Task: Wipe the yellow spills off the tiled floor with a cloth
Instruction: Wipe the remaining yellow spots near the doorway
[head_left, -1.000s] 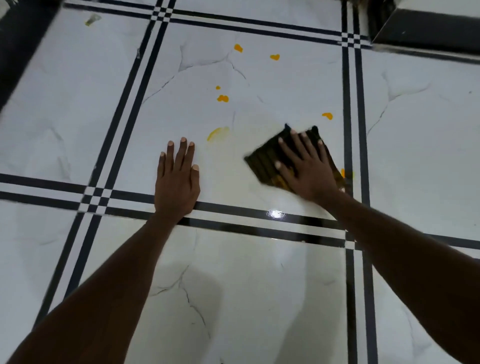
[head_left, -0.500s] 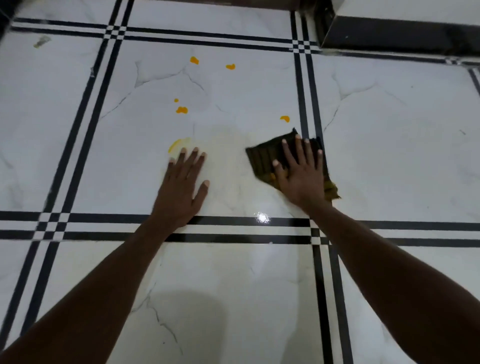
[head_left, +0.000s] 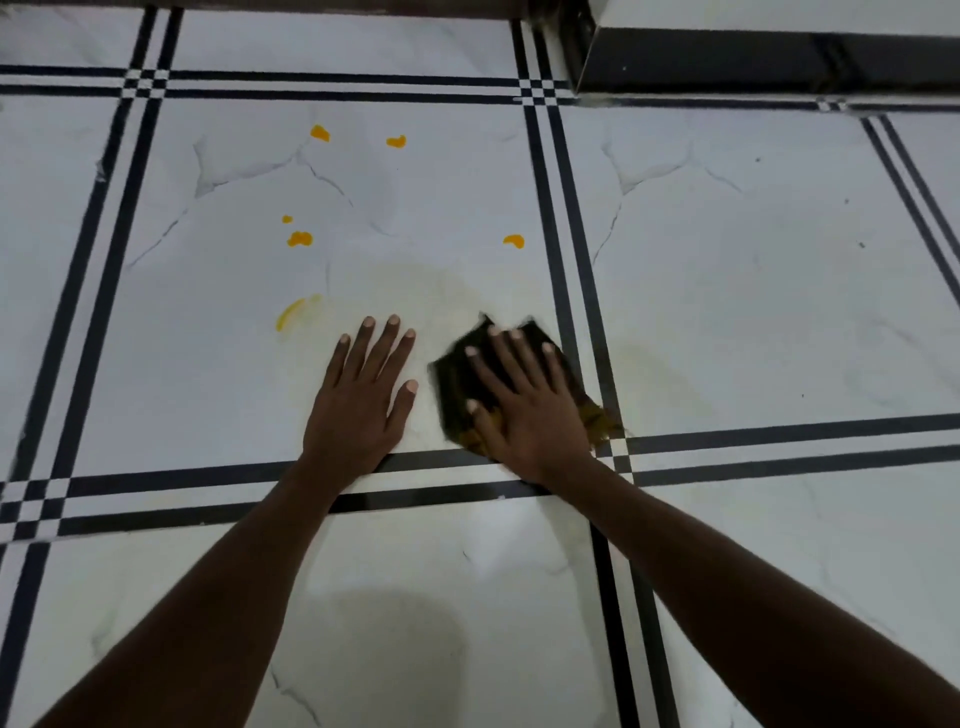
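Observation:
My right hand (head_left: 524, 400) presses flat on a dark cloth (head_left: 457, 384) stained yellow at its near corner, fingers spread over it. Just left of it, my left hand (head_left: 363, 395) lies flat on the white tile, palm down, holding nothing. Several yellow spills dot the tile beyond the hands: a smeared streak (head_left: 293, 312) left of my left hand, a blob (head_left: 300, 239) with a small dot above it, one drop (head_left: 514, 241) near the black stripe, and two drops (head_left: 320, 133) (head_left: 396, 141) farther back. A pale yellowish film (head_left: 415, 291) covers the tile ahead of the hands.
The floor is white marble-look tile (head_left: 753, 260) crossed by black double stripes (head_left: 556, 234). A raised step with a black face (head_left: 779, 57) stands at the back right. Another faint yellowish film (head_left: 660, 374) lies on the tile to the right of the cloth.
The right hand has slid the cloth left and toward me, off the vertical stripe and close to the left hand. The view has shifted, so the spills sit further right in the frame.

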